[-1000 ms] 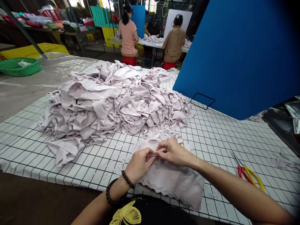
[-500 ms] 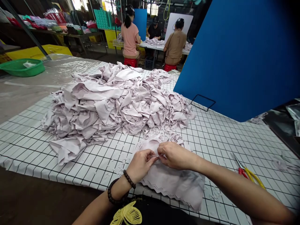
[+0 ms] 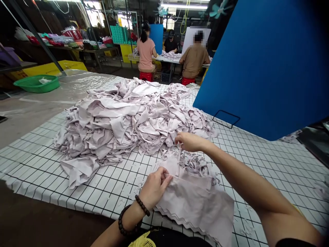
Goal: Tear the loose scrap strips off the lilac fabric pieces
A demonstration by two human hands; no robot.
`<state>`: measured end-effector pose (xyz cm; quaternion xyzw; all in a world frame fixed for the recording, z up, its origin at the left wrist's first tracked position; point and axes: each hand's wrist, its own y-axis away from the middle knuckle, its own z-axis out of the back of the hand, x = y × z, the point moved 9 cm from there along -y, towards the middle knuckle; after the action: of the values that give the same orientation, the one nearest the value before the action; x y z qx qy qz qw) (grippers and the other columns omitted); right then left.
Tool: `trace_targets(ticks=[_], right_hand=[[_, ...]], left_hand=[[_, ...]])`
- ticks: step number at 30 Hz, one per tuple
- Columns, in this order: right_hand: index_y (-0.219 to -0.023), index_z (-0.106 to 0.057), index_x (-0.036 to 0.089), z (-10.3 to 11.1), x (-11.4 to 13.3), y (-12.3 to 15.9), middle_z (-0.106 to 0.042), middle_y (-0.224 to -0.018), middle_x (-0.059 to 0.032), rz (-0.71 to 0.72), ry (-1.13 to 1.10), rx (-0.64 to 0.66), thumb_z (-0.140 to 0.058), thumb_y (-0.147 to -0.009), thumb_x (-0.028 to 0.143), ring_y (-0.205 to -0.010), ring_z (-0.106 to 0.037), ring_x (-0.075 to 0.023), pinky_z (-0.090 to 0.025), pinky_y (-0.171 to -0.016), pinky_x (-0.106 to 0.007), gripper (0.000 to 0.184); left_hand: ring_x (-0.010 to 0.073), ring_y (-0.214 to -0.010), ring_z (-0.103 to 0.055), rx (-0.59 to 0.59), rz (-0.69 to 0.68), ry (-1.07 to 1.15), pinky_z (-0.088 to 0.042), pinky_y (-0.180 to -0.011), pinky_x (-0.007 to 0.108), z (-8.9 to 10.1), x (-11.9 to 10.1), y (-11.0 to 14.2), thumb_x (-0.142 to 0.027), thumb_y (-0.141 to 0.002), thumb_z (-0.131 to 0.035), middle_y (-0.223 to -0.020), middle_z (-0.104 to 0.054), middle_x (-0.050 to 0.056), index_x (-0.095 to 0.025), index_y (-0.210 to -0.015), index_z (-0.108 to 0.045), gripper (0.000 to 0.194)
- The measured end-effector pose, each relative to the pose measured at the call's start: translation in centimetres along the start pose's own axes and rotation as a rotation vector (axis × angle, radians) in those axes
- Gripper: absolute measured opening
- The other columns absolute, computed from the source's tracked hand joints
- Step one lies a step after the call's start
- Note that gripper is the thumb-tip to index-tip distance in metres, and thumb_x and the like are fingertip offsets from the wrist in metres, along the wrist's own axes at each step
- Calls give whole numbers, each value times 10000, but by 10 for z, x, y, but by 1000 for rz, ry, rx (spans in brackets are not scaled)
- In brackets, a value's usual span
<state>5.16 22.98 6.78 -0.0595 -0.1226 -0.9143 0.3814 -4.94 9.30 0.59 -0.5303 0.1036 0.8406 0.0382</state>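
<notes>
A pale lilac fabric piece (image 3: 195,202) with a wavy edge lies spread on the table in front of me. My left hand (image 3: 155,185), with dark bead bracelets at the wrist, pinches its upper edge between thumb and fingers. Farther up, my right hand (image 3: 191,141) is closed, its fingertips on a narrow pale fabric strip (image 3: 179,153). Beneath and beyond the piece sits a small heap of thin cut fabric strips (image 3: 196,164). The right hand is close to the large pile of crumpled lilac fabric pieces (image 3: 123,120).
A white table cover with black grid lines (image 3: 41,154) lies under everything. At the right stands a large blue board (image 3: 259,75) on a black wire stand (image 3: 226,119). A green basin (image 3: 37,84) is at the left. Several people sit at a table (image 3: 167,58) behind.
My right hand has moved away from my left, up toward the pile. The left hand still pinches the fabric edge. The view has tilted up slightly, and my right arm now mostly covers the scissors.
</notes>
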Motion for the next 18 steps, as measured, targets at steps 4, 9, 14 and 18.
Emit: trace_targets(ticks=[4,9,14,18], right_hand=[[-884,-673,186,-17,-27,-15,-647,-851,-36,-51,-145,155,-702,-669,282,-714,-581,-161,-400,-585,-238,237],[-831,-676,180,1,-66,-20,-663,-803,-52,-224,-129,29,-681,-692,348,-663,-569,-166,-374,-547,-252,218],[-837,-661,168,6,-68,-63,-670,-881,-68,-307,-464,-276,-600,-773,390,-748,-582,-168,-413,-644,-261,239],[-648,-624,154,-6,-70,-100,-653,-753,-77,-477,-657,-461,-703,-652,309,-747,-571,-209,-398,-644,-283,174]], left_hand=[[144,-631,-508,-46,-10,-15,-356,-617,234,0,3,2,-400,-879,-475,-673,-507,-39,-216,-1091,-468,280],[147,-651,-513,-45,-66,-69,-369,-638,244,-3,0,2,-383,-907,-426,-728,-539,-15,-246,-1125,-507,270],[138,-645,-509,18,-77,-40,-392,-631,243,-6,-4,1,-394,-912,-423,-741,-540,-7,-263,-1188,-526,322],[109,-567,-493,57,-69,107,-396,-556,223,7,-8,0,-414,-911,-427,-710,-527,-28,-257,-1224,-496,356]])
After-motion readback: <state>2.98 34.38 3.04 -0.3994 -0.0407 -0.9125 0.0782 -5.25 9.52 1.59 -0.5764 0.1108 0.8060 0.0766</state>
